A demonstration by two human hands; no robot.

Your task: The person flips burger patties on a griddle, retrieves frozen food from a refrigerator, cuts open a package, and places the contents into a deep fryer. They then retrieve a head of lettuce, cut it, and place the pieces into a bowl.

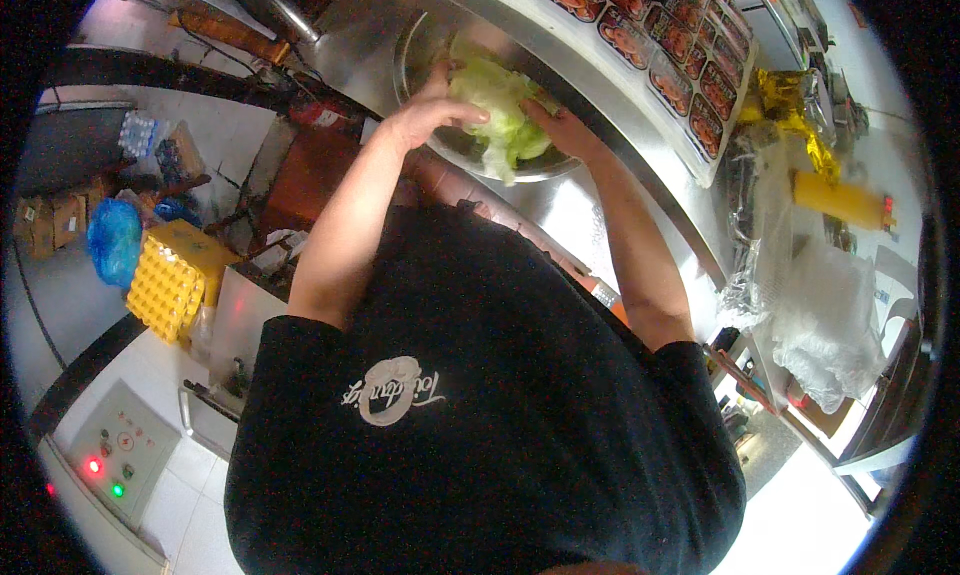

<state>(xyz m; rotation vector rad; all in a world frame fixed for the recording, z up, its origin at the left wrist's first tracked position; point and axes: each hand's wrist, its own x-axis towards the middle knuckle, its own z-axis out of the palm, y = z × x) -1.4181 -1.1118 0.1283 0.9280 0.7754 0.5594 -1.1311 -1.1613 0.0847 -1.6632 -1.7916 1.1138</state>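
Pale green lettuce leaves (pixel 497 93) are bunched between my two hands over a round metal bowl (pixel 456 162). My left hand (pixel 436 113) curls round the left side of the bunch, thumb lying across the leaves. On the opposite side my right hand (pixel 556 131) grips the lettuce, its fingertips partly hidden behind the leaves. One leaf hangs down over the bowl's near rim. The bowl sits on a stainless steel counter (pixel 572 207).
A sheet of printed food pictures (pixel 655 60) covers the counter's right side. Beyond it are a yellow squeeze bottle (pixel 838 199) and clear plastic bags (pixel 825 325). Yellow egg trays (pixel 165 287), a blue bag (pixel 114 241) and a control panel with lights (pixel 120 450) are at left.
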